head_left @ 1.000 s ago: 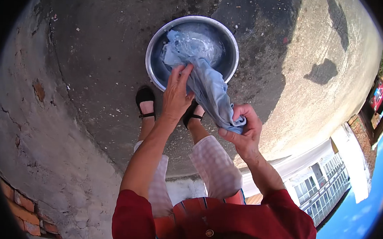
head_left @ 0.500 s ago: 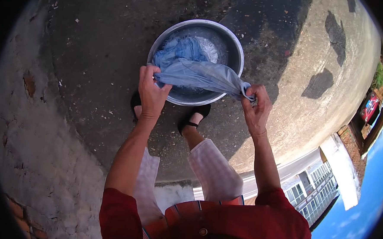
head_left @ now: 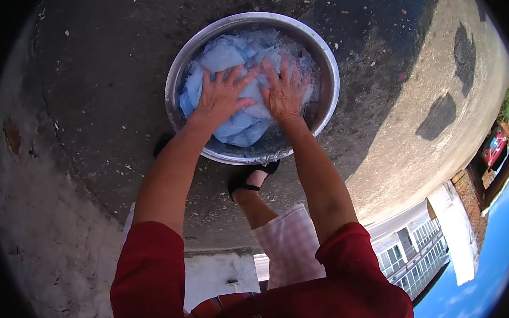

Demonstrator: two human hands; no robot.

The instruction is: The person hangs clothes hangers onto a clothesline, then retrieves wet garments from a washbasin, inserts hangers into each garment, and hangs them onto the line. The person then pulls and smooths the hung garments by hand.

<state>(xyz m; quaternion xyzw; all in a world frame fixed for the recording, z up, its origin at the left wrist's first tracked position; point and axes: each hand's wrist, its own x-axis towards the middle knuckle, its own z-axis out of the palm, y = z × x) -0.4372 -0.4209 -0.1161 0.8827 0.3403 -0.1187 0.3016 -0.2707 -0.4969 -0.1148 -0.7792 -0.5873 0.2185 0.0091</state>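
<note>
Outdoor concrete ground, rough and grey, dark and damp-looking across the upper part of the frame, paler and sunlit toward the right. Crumbly whitish wall base at lower left. Buildings and blue sky show at lower right, bent by the lens.

Light blue cloth lies bunched in a round metal basin at upper centre of the frame. Cloth looks wet, crumpled into folds, paler where it bulges at the upper left of the basin. Water with some foam sits around it, splashing near the right side.

Left hand is flat on the cloth, fingers spread, palm down, gripping nothing. Right hand is just beside it, also flat with fingers spread, pressing on the cloth, partly in the water. Both arms reach up from the bottom of the frame, red sleeves pushed to the upper arm.

A foot in a black sandal stands just below the basin rim. Checked pale trousers show below it.
</note>
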